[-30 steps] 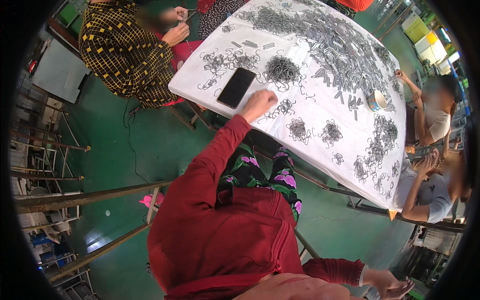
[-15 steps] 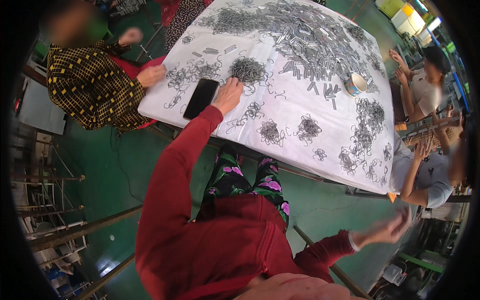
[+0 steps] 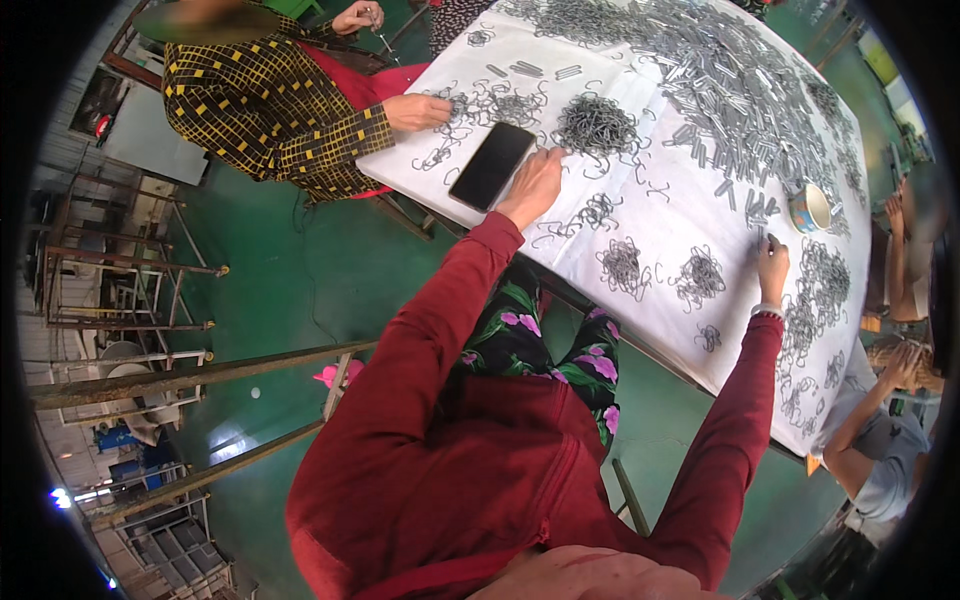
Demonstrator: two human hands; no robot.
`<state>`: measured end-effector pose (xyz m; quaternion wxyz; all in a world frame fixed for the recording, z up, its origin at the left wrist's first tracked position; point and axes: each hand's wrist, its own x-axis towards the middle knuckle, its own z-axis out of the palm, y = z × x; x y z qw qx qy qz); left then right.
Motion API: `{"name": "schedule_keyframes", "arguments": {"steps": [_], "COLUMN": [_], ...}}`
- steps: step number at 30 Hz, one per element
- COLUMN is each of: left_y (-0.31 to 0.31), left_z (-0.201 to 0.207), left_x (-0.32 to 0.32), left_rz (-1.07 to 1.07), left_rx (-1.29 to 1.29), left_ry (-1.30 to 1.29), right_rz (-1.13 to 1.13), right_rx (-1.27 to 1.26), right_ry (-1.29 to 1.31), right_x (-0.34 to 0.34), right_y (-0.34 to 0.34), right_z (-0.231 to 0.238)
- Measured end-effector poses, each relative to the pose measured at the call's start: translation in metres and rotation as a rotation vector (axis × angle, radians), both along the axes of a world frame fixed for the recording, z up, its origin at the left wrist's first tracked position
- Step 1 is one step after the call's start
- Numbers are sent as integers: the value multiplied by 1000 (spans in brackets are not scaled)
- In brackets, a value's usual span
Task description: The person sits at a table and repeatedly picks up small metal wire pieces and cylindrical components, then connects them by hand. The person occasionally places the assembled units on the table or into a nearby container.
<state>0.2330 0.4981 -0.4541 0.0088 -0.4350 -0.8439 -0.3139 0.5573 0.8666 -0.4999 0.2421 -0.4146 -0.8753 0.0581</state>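
Note:
My left hand [image 3: 537,187] rests on the white-covered table [image 3: 700,330], its fingers bent together at the lower edge of a dense pile of bent wire hooks [image 3: 597,125]. Anything between those fingertips is too small to make out. Just left of that hand lies a black smartphone [image 3: 492,166]. My right hand [image 3: 773,268] reaches over the table on the right, its fingers pinched on a small grey metal strip [image 3: 760,234] below the heap of strips [image 3: 735,95]. Two smaller clusters of wire hooks [image 3: 622,267] lie between my hands.
A patterned paper cup [image 3: 809,208] lies tipped beside the strips. More hooks [image 3: 820,290] spread along the right edge. At the left, a co-worker's hand [image 3: 418,112] touches loose hooks [image 3: 510,103]. Another person [image 3: 880,440] sits at the right. Metal rails [image 3: 200,375] stand behind me.
My right hand has swung from beside the table, off its edge, up to the metal strips. My left hand stays by the hook pile. The co-worker's hand has moved onto the hooks; the view has shifted.

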Motion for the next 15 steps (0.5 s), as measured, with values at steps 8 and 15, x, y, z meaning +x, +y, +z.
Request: {"name": "schedule_keyframes", "arguments": {"steps": [8,15], "left_y": [43,74], "left_z": [6,4], "left_x": [-17,-29], "left_rz": [-302,-500], "left_rx": [-48,-212], "left_ry": [286,549], "right_rz": [60,-57], "right_rx": [-152,-305], "right_ry": [-45,32], "right_x": [-23,8], "right_y": [-1,-15], "right_z": [21,38]}}
